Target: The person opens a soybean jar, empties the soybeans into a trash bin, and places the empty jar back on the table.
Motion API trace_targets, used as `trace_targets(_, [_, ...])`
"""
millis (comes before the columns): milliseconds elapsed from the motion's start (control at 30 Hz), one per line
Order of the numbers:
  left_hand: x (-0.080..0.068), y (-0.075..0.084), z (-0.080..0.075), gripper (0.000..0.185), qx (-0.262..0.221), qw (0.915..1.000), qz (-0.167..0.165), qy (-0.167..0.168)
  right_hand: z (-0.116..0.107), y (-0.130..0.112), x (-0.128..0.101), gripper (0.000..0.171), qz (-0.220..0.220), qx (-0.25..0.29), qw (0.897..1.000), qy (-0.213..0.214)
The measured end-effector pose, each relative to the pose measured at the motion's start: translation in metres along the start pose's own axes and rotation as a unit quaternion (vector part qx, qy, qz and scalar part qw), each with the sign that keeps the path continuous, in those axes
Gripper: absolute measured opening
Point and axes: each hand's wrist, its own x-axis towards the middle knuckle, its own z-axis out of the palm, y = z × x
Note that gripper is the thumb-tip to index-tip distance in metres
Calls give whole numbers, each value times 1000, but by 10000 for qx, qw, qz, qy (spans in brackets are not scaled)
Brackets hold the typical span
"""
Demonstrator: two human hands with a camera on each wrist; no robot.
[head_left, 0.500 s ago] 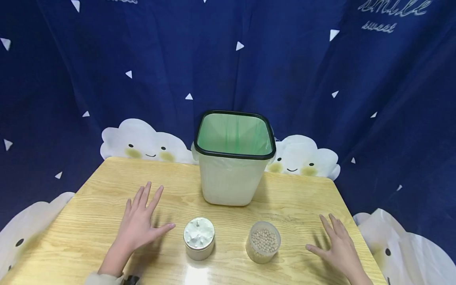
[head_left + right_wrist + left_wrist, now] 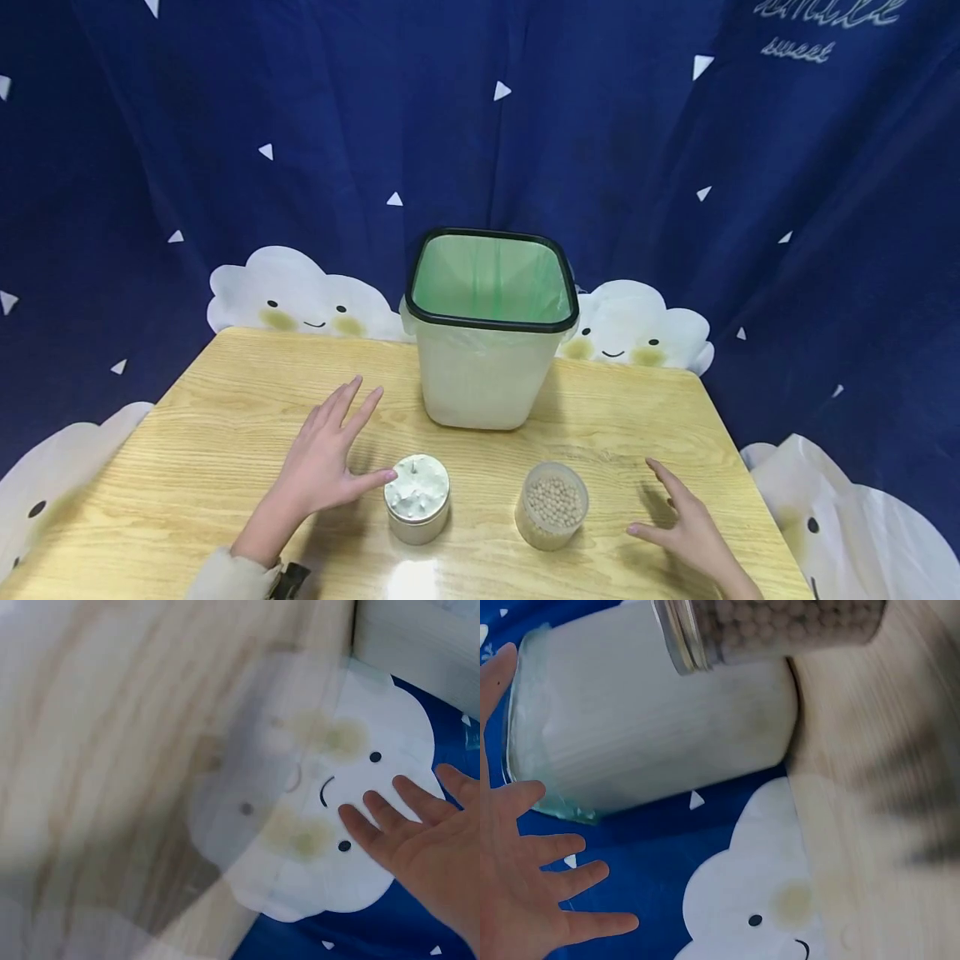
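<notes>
My left hand (image 2: pixel 322 467) is free with its fingers spread. Its thumb is by the rim of a jar with a bumpy white top (image 2: pixel 417 498); I can't tell if they touch. My right hand (image 2: pixel 692 532) is free too, thumb out, near a jar of little round balls (image 2: pixel 552 507). Behind both jars, a big bin (image 2: pixel 480 379) with a black rim stands on the wooden table (image 2: pixel 637 425). The blue curtain (image 2: pixel 337 83) has smiling clouds (image 2: pixel 300 287) and says "smile" and "sweet".

Left sleeve (image 2: pixel 228 577) pale beige, softly creased; small black wrist piece (image 2: pixel 291 578) beside it.
</notes>
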Motion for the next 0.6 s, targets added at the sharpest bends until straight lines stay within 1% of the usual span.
trace_targets(133, [7, 6, 2, 98, -114, 9992, 346, 155, 8, -1, 2, 90, -37, 279, 9994, -188])
trace_targets(233, [13, 11, 3, 95, -133, 9982, 567, 136, 14, -2, 4, 89, -190, 561, 9978, -290])
trace_targets(467, [28, 25, 3, 96, -176, 9951, 969, -99, 26, -1, 7, 92, -504, 1048, 9923, -430])
trace_targets(600, [34, 33, 5, 96, -207, 9931, 1123, -249, 33, -1, 9, 96, -697, 1342, 9863, -655])
